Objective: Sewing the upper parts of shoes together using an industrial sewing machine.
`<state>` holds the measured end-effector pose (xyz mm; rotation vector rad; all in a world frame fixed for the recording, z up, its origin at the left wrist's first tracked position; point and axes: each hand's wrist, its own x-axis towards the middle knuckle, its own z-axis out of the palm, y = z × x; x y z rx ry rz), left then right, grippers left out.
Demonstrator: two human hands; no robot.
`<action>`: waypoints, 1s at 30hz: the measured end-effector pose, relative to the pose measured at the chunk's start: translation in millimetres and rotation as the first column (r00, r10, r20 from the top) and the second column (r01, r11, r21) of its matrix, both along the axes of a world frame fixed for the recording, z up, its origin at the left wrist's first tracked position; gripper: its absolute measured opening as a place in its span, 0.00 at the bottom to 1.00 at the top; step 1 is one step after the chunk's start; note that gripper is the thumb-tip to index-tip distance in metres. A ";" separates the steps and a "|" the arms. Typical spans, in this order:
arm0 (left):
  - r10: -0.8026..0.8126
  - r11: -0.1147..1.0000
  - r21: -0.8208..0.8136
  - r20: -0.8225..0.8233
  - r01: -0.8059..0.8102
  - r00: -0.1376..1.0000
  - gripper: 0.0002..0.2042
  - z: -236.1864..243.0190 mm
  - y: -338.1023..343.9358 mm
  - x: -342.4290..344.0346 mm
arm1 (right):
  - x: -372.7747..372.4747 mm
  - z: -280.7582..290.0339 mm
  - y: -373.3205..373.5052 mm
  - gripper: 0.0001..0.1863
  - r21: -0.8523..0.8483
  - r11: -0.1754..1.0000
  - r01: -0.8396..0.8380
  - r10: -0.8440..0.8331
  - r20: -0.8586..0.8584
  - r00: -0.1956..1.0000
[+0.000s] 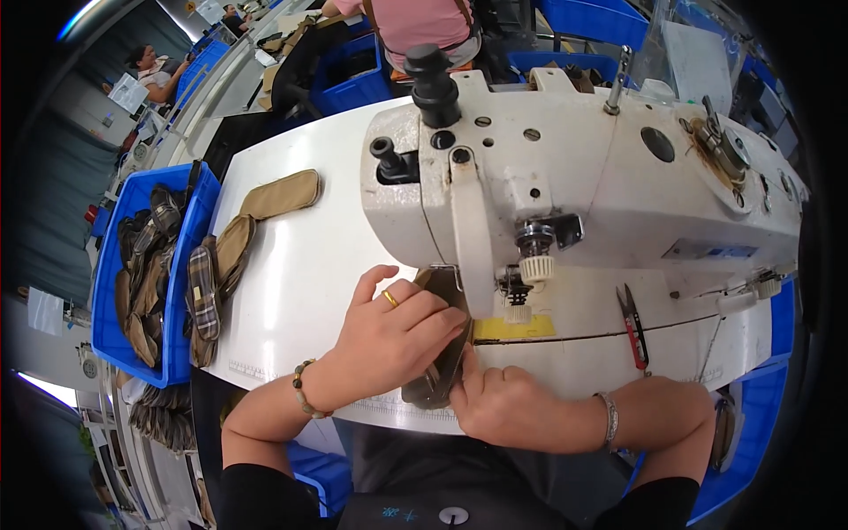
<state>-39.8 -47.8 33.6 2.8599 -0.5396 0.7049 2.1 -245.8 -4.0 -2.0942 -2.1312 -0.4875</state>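
Observation:
A long brown fabric piece (427, 389) with a rounded near end lies under the head of a white sewing machine (530, 168). My left hand (389, 340), with a ring on one finger, rests over it, fingers bent and closed against the cloth, thumb raised off to the side. At the piece's near right edge is my right hand (517, 406). Its index finger and thumb press at that edge while the other fingers curl in. The needle and presser foot are mostly hidden behind the machine head and my left fingers.
Red-handled thread snips (632, 329) lie on the white table right of the needle area. Brown and plaid fabric pieces (216, 274) rest at the table's left, beside a blue bin (104, 305) full of similar ones. A person in pink (415, 31) sits beyond the machine.

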 end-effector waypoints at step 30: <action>-0.097 0.992 -0.087 -0.046 0.093 0.994 0.14 -20.1 4.9 -12.1 | 44.1 -2.1 13.1 0.04 0.513 0.846 -0.145 0.176 -0.012 0.984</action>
